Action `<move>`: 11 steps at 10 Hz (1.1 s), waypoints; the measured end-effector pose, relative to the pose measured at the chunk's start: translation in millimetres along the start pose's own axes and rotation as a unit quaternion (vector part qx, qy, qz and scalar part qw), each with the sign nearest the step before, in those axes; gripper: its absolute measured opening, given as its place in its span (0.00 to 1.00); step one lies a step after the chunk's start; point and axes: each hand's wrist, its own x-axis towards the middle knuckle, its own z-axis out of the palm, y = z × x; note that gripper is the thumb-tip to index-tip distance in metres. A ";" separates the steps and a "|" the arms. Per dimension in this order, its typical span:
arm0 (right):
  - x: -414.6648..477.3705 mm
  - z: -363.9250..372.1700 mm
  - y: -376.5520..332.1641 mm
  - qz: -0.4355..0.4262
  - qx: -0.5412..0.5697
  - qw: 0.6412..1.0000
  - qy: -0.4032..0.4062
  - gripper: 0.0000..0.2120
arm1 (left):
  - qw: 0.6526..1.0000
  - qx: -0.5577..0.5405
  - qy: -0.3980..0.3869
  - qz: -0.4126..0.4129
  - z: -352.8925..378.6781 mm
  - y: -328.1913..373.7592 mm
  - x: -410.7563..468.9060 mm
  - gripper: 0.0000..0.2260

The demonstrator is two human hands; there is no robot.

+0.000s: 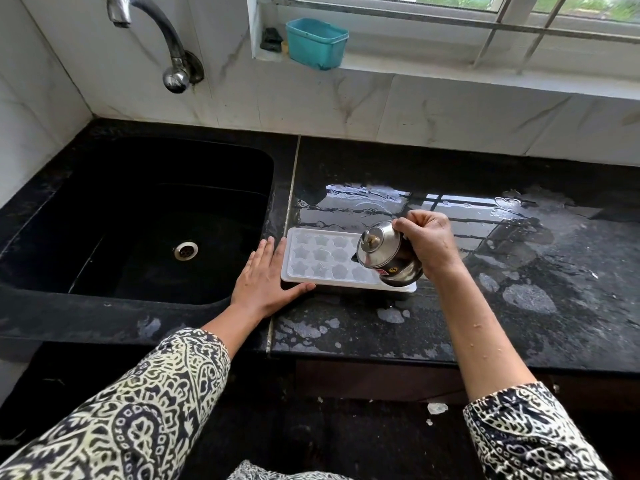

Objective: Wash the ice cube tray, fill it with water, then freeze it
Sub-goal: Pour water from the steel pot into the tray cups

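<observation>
A white ice cube tray point(320, 258) with star-shaped cells lies flat on the black counter, just right of the sink. My left hand point(265, 280) rests flat against the tray's left end, fingers straight, thumb along its front edge. My right hand point(427, 240) grips a small steel kettle point(384, 252) with a knobbed lid. The kettle is tipped to the left over the tray's right half and hides that part of the tray.
The black sink point(145, 220) with its drain is at the left, under a wall tap point(166, 46). The counter point(519, 271) is wet, with puddles behind and right of the tray. A teal tub point(317, 43) stands on the window ledge.
</observation>
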 end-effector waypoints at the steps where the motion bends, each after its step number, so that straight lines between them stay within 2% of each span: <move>1: 1.2 0.6 1.8 0.001 -0.005 1.000 -0.002 0.16 | 1.000 -0.002 0.000 0.000 -0.2 0.2 0.3 0.51; 2: 1.9 1.0 1.9 -0.002 -0.007 1.000 -0.002 0.13 | 1.000 -0.002 -0.003 -0.001 -0.3 0.5 0.4 0.51; 4: 1.5 3.0 -1.0 -0.007 -0.020 1.000 0.004 0.16 | 1.000 -0.002 -0.003 0.003 -2.3 1.5 -0.9 0.51; 11: 3.7 4.5 -3.0 -0.016 -0.032 0.999 0.004 0.13 | 1.000 -0.001 0.002 0.002 -3.1 1.7 -1.3 0.52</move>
